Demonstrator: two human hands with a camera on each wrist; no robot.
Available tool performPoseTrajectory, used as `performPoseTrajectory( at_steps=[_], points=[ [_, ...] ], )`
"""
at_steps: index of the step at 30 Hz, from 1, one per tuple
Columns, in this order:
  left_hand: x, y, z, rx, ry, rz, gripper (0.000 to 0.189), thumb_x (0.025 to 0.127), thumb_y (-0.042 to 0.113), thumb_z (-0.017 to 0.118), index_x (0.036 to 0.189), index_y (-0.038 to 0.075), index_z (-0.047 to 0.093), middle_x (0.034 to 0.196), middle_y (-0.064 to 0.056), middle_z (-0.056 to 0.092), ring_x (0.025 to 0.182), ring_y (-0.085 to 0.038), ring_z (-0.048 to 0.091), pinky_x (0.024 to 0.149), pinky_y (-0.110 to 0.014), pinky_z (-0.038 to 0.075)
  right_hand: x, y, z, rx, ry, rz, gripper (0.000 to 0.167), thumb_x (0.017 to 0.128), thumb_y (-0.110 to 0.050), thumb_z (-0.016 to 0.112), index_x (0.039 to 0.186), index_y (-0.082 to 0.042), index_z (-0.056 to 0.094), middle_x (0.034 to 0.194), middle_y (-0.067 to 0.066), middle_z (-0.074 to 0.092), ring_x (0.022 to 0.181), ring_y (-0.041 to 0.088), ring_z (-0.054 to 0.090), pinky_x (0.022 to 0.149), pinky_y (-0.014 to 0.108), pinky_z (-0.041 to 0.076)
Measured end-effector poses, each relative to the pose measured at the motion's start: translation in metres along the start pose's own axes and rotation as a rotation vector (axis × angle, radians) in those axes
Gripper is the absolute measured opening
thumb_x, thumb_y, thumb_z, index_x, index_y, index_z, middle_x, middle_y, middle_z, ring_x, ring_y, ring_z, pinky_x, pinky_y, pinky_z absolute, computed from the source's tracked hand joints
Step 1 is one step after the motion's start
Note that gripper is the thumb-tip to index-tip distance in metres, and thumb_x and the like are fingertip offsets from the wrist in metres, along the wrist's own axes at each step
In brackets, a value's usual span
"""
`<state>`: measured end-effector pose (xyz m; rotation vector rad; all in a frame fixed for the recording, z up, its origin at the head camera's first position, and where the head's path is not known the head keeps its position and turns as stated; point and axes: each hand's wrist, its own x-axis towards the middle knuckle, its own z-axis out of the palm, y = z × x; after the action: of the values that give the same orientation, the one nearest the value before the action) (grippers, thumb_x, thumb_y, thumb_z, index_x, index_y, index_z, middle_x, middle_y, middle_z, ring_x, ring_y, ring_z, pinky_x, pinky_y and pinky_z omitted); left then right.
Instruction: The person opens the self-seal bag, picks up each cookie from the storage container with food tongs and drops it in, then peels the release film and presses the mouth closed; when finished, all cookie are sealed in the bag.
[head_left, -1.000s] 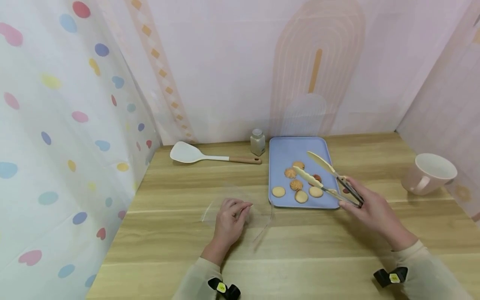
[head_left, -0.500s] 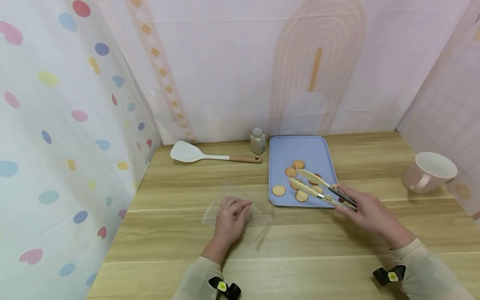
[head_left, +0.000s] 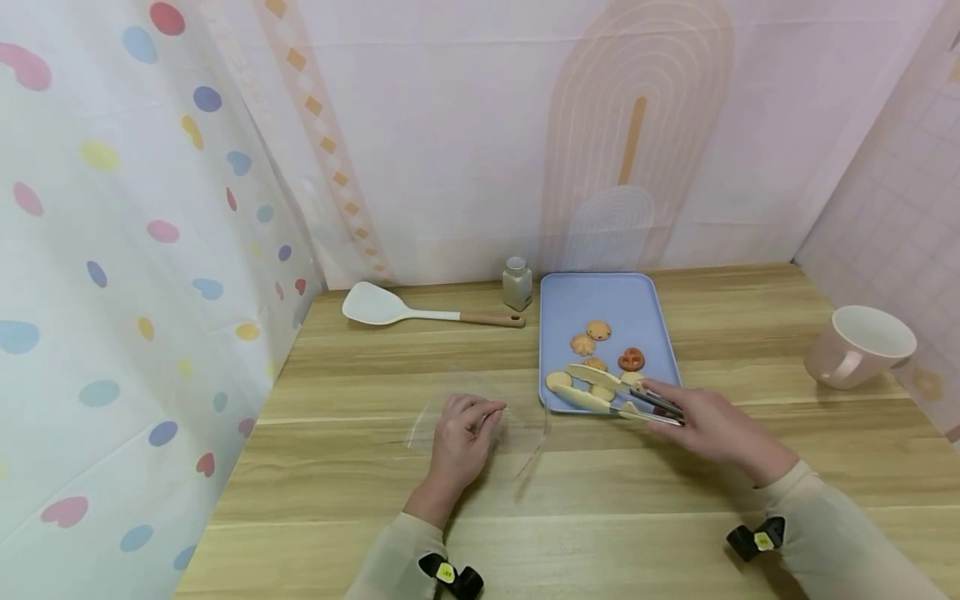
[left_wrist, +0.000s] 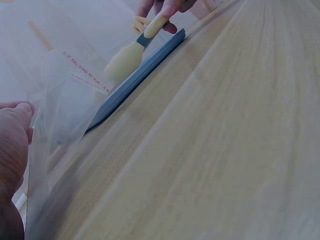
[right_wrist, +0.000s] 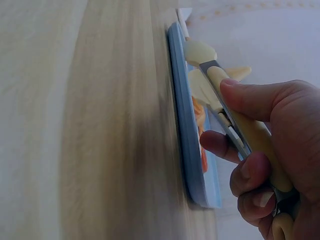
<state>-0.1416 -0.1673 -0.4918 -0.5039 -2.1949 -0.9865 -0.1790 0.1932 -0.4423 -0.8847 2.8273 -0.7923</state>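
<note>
- the tongs (head_left: 607, 380) were slanted over the near part of the blue tray (head_left: 600, 296), their two pale scalloped tips apart and lying at the leftmost pale cookie (head_left: 555, 377); whether they touched it could not be told.
- the right hand (head_left: 708, 425) was closed around the tongs' handles, thumb along one arm and fingers bent against the other.
- the left hand (head_left: 461, 437) pinched the edge of a clear plastic bag (left_wrist: 67, 95) between thumb and fingers; the bag stood just left of the tray and bore small red print.
- more cookies lay on the tray: a speckled round one (head_left: 598, 331) and a ridged one (head_left: 583, 344) side by side, a reddish-brown one (head_left: 632, 360) to their right, and others partly hidden by the tongs.
- a small glass jar (head_left: 517, 285) stood upright near the tray's far left corner.
- left of the jar, a white spatula (head_left: 375, 304) with a wooden handle lay flat, its handle end toward the tray.
- a pale pink mug (head_left: 843, 358) stood upright well to the right.
- everything rested on a wood-grain table (head_left: 337, 475), with a patterned pink cloth (head_left: 450, 150) behind and a dotted one (head_left: 97, 242) at the left.
</note>
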Motion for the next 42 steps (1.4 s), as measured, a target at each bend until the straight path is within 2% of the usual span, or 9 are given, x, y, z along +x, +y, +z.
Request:
performPoseTrajectory(
  at_steps=[6,9,12,19,22,24,26,33,42],
  points=[
    [0.0,0.0,0.0,-0.003,-0.016,-0.005,0.008,0.085,0.006,0.072,0.09,0.011,0.076,0.087,-0.001,0.067,0.087,-0.019,0.058,0.075,-0.03,0.047,0.009,-0.007,-0.004,-0.018,-0.066,0.039,0.064,0.092,-0.038,0.065,0.143,-0.008,0.044,0.069,-0.005,0.053,0.054,0.007,0.041,0.053,0.026,0.037],
    [-0.001,-0.001,0.0,-0.002,-0.02,-0.001,0.008,0.086,0.006,0.071,0.091,0.011,0.076,0.087,-0.001,0.067,0.088,-0.018,0.058,0.076,-0.03,0.048,0.014,-0.012,-0.009,-0.027,-0.092,0.035,0.063,0.092,-0.038,0.065,0.143,-0.008,0.045,0.071,-0.003,0.054,0.056,0.009,0.042,0.052,0.027,0.037],
    [-0.001,-0.001,0.0,-0.001,-0.02,0.001,0.008,0.086,0.007,0.071,0.091,0.011,0.076,0.088,0.0,0.067,0.089,-0.018,0.058,0.076,-0.031,0.048,0.017,-0.016,-0.016,-0.053,-0.105,0.02,0.062,0.091,-0.036,0.066,0.142,-0.006,0.046,0.084,0.003,0.063,0.063,0.01,0.047,0.058,0.03,0.04],
    [0.0,-0.001,0.0,-0.006,-0.026,-0.002,0.008,0.086,0.008,0.071,0.091,0.011,0.076,0.088,0.0,0.067,0.089,-0.018,0.058,0.076,-0.031,0.048,0.023,-0.024,-0.029,-0.089,-0.161,0.036,0.064,0.091,-0.035,0.065,0.142,-0.002,0.045,0.067,-0.002,0.053,0.056,0.009,0.043,0.057,0.029,0.038],
    [0.0,0.0,0.0,-0.005,-0.028,-0.003,0.008,0.086,0.008,0.071,0.091,0.011,0.076,0.088,0.0,0.067,0.089,-0.018,0.058,0.076,-0.031,0.049,0.025,-0.029,-0.032,-0.11,-0.165,0.029,0.063,0.091,-0.036,0.065,0.141,-0.002,0.046,0.088,0.007,0.066,0.067,0.011,0.051,0.063,0.033,0.043],
    [0.0,0.0,-0.001,-0.002,-0.022,0.005,0.008,0.086,0.007,0.072,0.091,0.011,0.076,0.087,0.0,0.067,0.089,-0.018,0.058,0.075,-0.031,0.049,0.026,-0.031,-0.033,-0.133,-0.16,0.018,0.062,0.091,-0.036,0.066,0.14,-0.003,0.047,0.105,0.013,0.067,0.078,0.014,0.056,0.069,0.037,0.047],
    [0.0,0.0,-0.001,-0.001,-0.017,0.006,0.008,0.085,0.006,0.072,0.091,0.011,0.076,0.087,0.0,0.066,0.088,-0.018,0.058,0.075,-0.031,0.049,0.027,-0.034,-0.034,-0.142,-0.167,0.014,0.061,0.091,-0.036,0.066,0.14,-0.004,0.048,0.112,0.016,0.066,0.082,0.016,0.059,0.072,0.04,0.049],
    [-0.001,0.0,-0.001,-0.002,-0.01,0.005,0.008,0.085,0.007,0.073,0.09,0.012,0.076,0.086,0.0,0.066,0.087,-0.017,0.058,0.074,-0.03,0.048,0.031,-0.035,-0.037,-0.152,-0.188,0.014,0.059,0.091,-0.034,0.066,0.139,-0.004,0.05,0.118,0.018,0.064,0.088,0.016,0.06,0.075,0.042,0.05],
    [-0.002,-0.001,-0.001,-0.012,0.006,0.019,0.009,0.084,0.006,0.073,0.09,0.012,0.076,0.086,0.0,0.066,0.086,-0.018,0.057,0.073,-0.03,0.047,0.028,-0.031,-0.037,-0.117,-0.188,-0.014,0.058,0.091,-0.031,0.067,0.139,-0.003,0.05,0.116,0.016,0.065,0.077,0.011,0.055,0.07,0.035,0.047]
  ],
)
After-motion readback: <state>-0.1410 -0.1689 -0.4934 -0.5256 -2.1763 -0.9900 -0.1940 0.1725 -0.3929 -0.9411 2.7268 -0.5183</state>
